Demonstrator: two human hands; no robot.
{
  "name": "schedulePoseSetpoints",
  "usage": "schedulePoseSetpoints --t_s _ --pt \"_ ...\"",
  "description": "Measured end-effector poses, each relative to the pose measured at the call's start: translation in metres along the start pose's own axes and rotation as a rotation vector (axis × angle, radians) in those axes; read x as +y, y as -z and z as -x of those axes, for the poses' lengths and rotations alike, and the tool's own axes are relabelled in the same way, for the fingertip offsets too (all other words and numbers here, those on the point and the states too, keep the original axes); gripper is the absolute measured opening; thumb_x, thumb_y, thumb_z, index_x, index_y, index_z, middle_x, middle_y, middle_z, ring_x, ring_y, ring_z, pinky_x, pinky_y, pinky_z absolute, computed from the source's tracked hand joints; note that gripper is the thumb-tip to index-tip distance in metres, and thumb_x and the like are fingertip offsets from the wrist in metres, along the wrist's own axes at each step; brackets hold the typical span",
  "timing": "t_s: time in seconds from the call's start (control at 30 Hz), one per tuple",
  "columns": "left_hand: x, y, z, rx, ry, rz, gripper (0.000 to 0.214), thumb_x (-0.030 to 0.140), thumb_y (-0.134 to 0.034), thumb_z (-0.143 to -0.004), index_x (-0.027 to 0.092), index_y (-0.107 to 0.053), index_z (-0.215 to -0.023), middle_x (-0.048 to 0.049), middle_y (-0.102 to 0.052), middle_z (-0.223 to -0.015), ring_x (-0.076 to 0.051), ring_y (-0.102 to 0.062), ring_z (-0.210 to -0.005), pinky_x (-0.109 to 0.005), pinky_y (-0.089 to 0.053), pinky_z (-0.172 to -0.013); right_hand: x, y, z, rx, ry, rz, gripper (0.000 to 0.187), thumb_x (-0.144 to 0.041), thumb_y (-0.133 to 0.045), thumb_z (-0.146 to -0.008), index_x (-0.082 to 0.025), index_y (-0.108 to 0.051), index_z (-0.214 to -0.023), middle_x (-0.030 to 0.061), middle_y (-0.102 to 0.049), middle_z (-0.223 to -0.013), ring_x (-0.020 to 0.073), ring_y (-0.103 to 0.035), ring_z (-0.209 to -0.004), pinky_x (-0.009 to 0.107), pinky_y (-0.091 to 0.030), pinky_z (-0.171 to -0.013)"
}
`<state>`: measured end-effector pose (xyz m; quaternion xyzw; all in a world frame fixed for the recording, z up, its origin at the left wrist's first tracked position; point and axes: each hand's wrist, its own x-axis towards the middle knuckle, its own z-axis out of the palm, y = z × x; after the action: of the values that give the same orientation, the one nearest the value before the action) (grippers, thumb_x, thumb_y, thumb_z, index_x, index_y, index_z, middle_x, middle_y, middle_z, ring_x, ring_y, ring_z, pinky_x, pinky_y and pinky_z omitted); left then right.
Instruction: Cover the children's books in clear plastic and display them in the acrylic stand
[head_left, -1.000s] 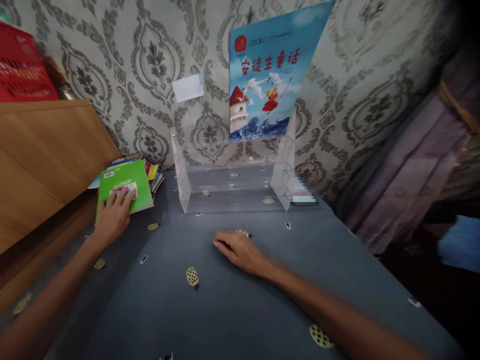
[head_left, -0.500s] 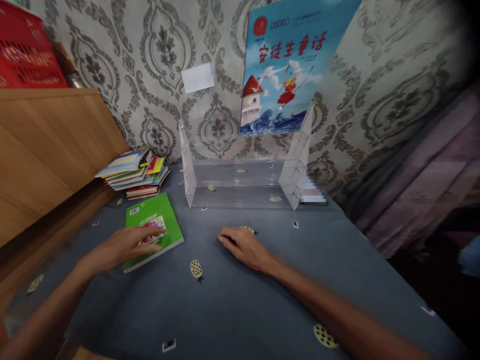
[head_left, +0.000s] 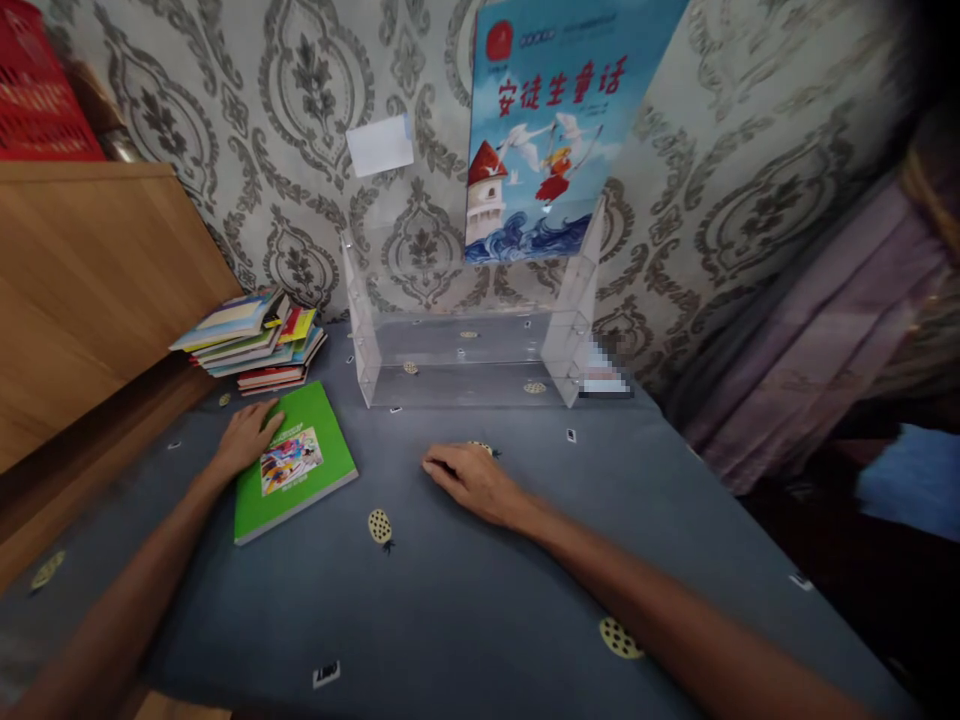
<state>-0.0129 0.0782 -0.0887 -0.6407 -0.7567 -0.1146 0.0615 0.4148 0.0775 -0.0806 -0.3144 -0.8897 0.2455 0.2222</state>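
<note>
A green book (head_left: 330, 445) with a colourful picture on its cover lies flat on the left half of the table. My left hand (head_left: 250, 437) is at its upper left edge, fingers stretched out and the thumb over the cover, not wrapped around the book. To the right of the book, my right hand (head_left: 476, 482) rests on the tablecloth with its fingers curled in and nothing visible in them. A clear acrylic stand (head_left: 559, 350) with tiers stands behind both hands.
A stack of books (head_left: 259, 340) leans untidily behind the green book, by a wooden cabinet (head_left: 90, 290). A blue picture book (head_left: 544, 150) stands upright at the top right of the stand. A red basket (head_left: 41, 95) sits on the cabinet. A curtain (head_left: 817, 330) hangs at the right.
My left hand has moved left and back across the green book, from its cover picture to its upper left edge. My right hand keeps its pose; the view has shifted slightly.
</note>
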Motion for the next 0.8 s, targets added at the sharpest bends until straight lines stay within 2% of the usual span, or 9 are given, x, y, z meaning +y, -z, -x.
schedulePoseSetpoints --t_s 0.17,0.33,0.6,0.8 --pt "0.001 0.002 0.015 -0.002 -0.076 0.050 0.068 0.058 -0.027 -0.092 0.016 -0.056 -0.136 -0.0134 -0.064 -0.133 -0.029 -0.055 -0.127 -0.046 -0.038 -0.112 0.000 0.000 -0.001 -0.002 -0.001 -0.015 0.023 -0.022 -0.048 -0.100 -0.017 -0.061 -0.083 0.0019 -0.064 -0.077 0.0137 -0.052 -0.069 0.026 -0.031 -0.067" --pt "0.017 0.006 0.036 -0.005 -0.183 0.161 0.067 0.061 -0.030 -0.094 0.017 -0.054 -0.138 -0.0137 -0.061 -0.137 -0.029 -0.052 -0.130 -0.047 -0.036 -0.114 0.000 0.000 0.000 0.010 0.007 -0.011 0.024 -0.022 -0.048 -0.100 -0.018 -0.061 -0.081 0.0004 -0.062 -0.074 0.0125 -0.048 -0.065 0.026 -0.029 -0.065" --pt "0.052 0.011 0.064 -0.066 -0.278 0.292 0.064 0.062 -0.035 -0.096 0.019 -0.053 -0.140 -0.0134 -0.051 -0.149 -0.030 -0.042 -0.141 -0.051 -0.032 -0.118 0.000 -0.002 -0.001 0.021 0.007 0.010 0.021 -0.022 -0.049 -0.099 -0.018 -0.062 -0.083 0.0010 -0.063 -0.076 0.0138 -0.051 -0.069 0.026 -0.031 -0.066" --pt "0.094 0.016 0.079 -0.128 -0.337 0.352 0.060 0.059 -0.037 -0.097 0.021 -0.052 -0.141 -0.0118 -0.047 -0.153 -0.029 -0.039 -0.144 -0.051 -0.030 -0.119 0.000 -0.001 0.001 0.070 -0.018 0.034 0.019 -0.020 -0.047 -0.100 -0.018 -0.063 -0.089 0.0035 -0.066 -0.084 0.0151 -0.054 -0.074 0.027 -0.035 -0.071"
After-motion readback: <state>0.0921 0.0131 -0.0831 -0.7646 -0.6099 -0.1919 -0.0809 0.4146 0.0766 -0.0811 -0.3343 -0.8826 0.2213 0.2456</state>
